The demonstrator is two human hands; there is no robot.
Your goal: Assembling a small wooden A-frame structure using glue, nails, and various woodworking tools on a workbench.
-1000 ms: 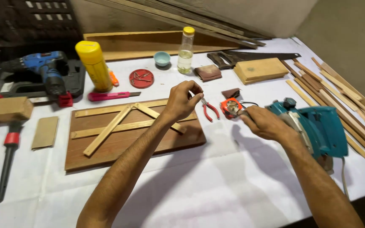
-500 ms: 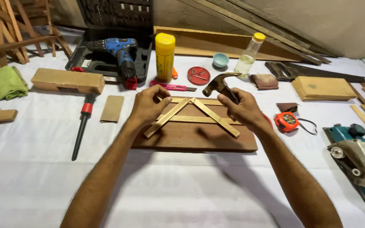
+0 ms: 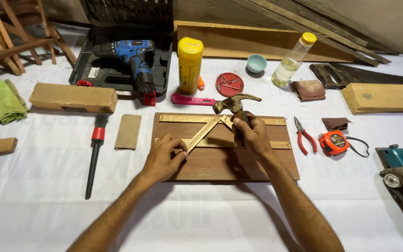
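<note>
A dark wooden board (image 3: 220, 163) lies on the white-covered table with thin light wood strips (image 3: 201, 133) laid on it in a frame shape. My right hand (image 3: 253, 135) grips a claw hammer (image 3: 235, 103) by its handle, the head raised over the top strip. My left hand (image 3: 164, 156) presses down on the lower end of a diagonal strip, fingers spread on the board.
Behind the board stand a yellow bottle (image 3: 190, 65), a pink utility knife (image 3: 193, 99), a red lid with nails (image 3: 229, 84), a clear bottle (image 3: 293, 59). Red pliers (image 3: 305, 136) and tape measure (image 3: 333, 142) lie right; brush (image 3: 95, 149) and blue drill (image 3: 134, 60) left.
The right hand has shifted with the hammer so its head now sits above the top strip. The left hand moved lower onto the diagonal strip. The camera view moved closer.
</note>
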